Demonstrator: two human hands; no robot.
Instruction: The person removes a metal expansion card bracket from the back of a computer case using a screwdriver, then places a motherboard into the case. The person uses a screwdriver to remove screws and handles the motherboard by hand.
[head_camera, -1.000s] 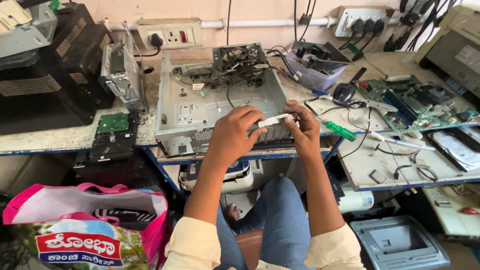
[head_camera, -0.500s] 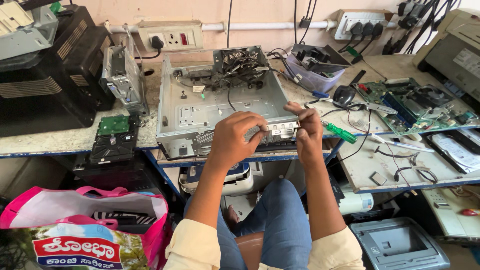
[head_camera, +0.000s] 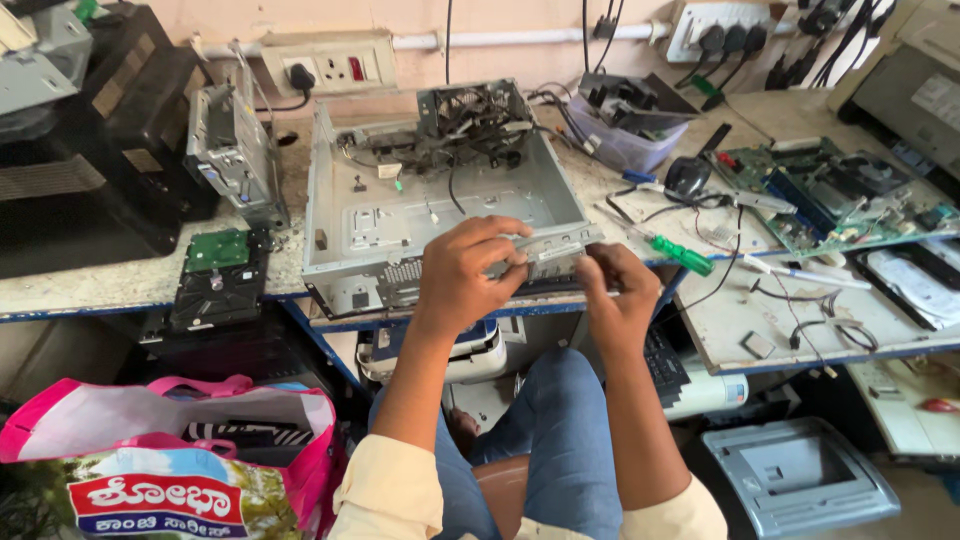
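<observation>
Both hands dropped to chassis front edge: left hand (head_camera: 465, 275) and right hand (head_camera: 615, 290) fingers pinch grey bracket (head_camera: 550, 247), long axis left-right between them.

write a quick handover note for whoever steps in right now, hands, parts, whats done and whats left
Left hand: fingers closed on the silver metal strip at the front edge of the open computer case.
Right hand: pinching the same strip's right end.
Case lies flat on the workbench, cover off, cables and a fan frame bunched at the rear.
Green-handled screwdriver lies just right of the hands; green circuit board further right; hard drive left of the case.
Done: case opened, mostly emptied.
Left: cannot tell whether the strip is fixed or loose; rear cabling is in place.
</observation>
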